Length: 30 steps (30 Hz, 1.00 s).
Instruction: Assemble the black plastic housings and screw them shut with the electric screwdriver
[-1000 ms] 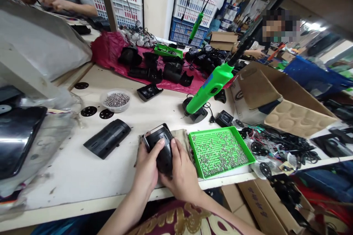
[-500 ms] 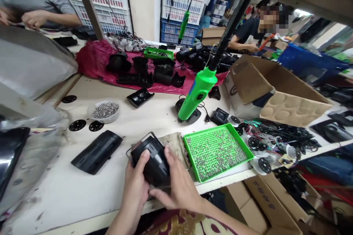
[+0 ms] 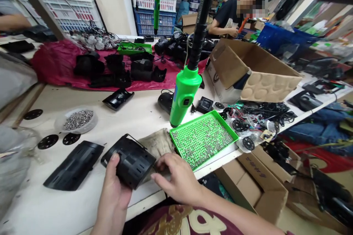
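My left hand (image 3: 114,191) is closed round the near side of a black plastic housing (image 3: 132,161) with a wire bail, thumb on top. My right hand (image 3: 179,178) is just right of the housing, fingers curled and apart, with nothing visible between them. Under and behind them lies a grey cloth (image 3: 158,143). A green tray of screws (image 3: 204,137) stands to the right. Above its left corner hangs a green electric screwdriver (image 3: 184,95). A curved black cover (image 3: 74,165) lies left of the housing.
A clear bowl of small metal parts (image 3: 78,120) and black discs (image 3: 48,141) are at the left. Black parts rest on pink plastic sheeting (image 3: 52,64). An open cardboard box (image 3: 253,69) and tangled wires are at the right. A person (image 3: 227,14) sits beyond.
My right hand has come off the housing and now hovers beside it. The housing has turned in my left hand, its side now facing up. The view has shifted to the right.
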### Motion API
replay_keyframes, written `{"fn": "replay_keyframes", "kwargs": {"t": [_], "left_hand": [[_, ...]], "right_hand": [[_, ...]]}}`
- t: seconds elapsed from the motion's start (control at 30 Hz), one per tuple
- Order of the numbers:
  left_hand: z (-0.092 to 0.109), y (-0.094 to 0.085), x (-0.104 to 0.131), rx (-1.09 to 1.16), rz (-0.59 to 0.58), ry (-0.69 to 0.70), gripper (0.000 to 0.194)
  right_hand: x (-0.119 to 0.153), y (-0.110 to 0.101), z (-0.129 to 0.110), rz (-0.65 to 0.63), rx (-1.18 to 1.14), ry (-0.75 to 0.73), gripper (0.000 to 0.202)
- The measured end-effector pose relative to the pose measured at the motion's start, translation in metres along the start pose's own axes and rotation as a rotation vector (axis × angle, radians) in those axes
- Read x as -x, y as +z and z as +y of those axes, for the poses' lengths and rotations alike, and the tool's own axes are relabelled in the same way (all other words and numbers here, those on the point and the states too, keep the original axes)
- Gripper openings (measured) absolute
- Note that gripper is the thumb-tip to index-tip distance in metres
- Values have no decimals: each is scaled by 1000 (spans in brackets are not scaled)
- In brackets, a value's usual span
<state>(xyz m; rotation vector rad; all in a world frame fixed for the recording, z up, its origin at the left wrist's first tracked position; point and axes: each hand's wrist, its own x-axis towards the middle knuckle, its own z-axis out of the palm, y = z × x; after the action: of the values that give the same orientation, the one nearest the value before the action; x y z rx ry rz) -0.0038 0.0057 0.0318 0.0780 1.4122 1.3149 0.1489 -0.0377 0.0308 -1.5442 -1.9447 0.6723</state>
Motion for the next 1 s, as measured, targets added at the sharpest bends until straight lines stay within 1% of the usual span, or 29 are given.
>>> {"fn": "replay_keyframes", "kwargs": {"t": [0.03,0.13,0.2,0.27,0.3,0.37,0.4,0.43,0.47,0.5,0.53,0.57,0.6,0.63,0.73,0.83,0.93,1.0], "left_hand": [[-1,-1,-1,-22,-17,22,31],[-1,-3,-4,-63,-23,56,37],[-2,-4,-6,-66,-7,52,38],[-3,-7,-8,-58,-8,44,39],[-4,-9,-8,-48,-18,37,40],[-7,-14,-7,-16,-58,35,44],[-10,-16,-6,1,-89,45,48],[-12,-19,-3,13,-129,62,51],[-13,-21,0,19,-172,89,55],[-15,-23,3,18,-214,120,59],[-16,-25,7,11,-248,149,62],[-16,-27,11,0,-273,174,66],[-16,-28,14,-9,-286,195,69],[-15,-28,16,-14,-290,216,72],[-13,-30,17,-25,-305,240,79],[-14,-35,12,-30,-355,246,90],[-24,-45,8,-38,-380,210,98],[-35,-52,6,-59,-413,139,96]], "right_hand": [[-1,1,1,-17,68,-23,6],[-4,6,3,-25,232,-95,11],[-5,5,4,-25,260,-114,12],[-6,0,2,-32,216,-94,13],[-6,-5,1,-26,158,-61,13],[-8,-14,-1,-11,-32,42,13],[-9,-19,-2,-22,-150,102,23],[-10,-21,-3,-56,-263,156,40],[-11,-23,-3,-119,-359,193,58],[-12,-22,-3,-201,-448,220,73],[-12,-20,-2,-280,-529,241,80],[-12,-17,-1,-337,-603,255,83],[-11,-12,0,-365,-672,266,82],[-10,-8,1,-366,-739,276,81],[-6,6,0,-310,-927,317,83],[-4,12,-5,-275,-1106,350,87],[-4,13,-10,-251,-1210,338,93],[-5,10,-12,-263,-1216,313,95]]}}
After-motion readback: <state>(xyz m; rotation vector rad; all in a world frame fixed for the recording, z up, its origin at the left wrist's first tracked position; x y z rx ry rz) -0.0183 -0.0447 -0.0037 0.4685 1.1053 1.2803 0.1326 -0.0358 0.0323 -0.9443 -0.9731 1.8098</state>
